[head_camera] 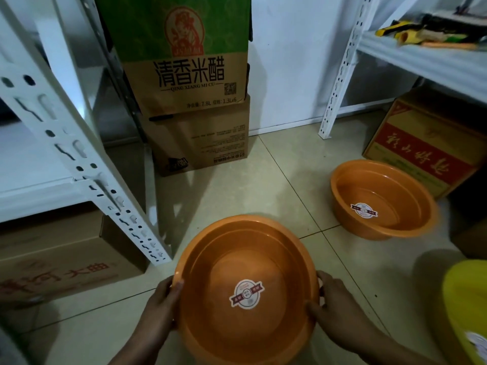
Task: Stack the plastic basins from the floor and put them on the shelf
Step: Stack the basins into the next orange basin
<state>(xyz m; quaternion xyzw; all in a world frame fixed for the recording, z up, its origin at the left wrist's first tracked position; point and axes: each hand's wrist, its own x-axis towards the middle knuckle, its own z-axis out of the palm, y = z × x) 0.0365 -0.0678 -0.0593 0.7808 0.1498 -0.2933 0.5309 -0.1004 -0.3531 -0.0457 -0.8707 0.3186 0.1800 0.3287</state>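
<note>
Orange basin (246, 288), sticker inside, is held above the tiled floor (276, 180), left hand (160, 306) and right hand (332, 309) clasping opposite rims. A second orange basin (382, 198) sits on the floor beside a red-labelled carton (421, 151).

Tiled floor (263, 185), white wall (295, 56), dim light

Two orange basins are showing: one (246, 291) near the bottom, another (382, 198) to the right. One yellow basin (466, 306) is peeking in at the right edge. Five cardboard boxes are sitting around. Two white shelf units are standing, left (79, 154) and right (421, 59). Two hands are appearing.
</note>
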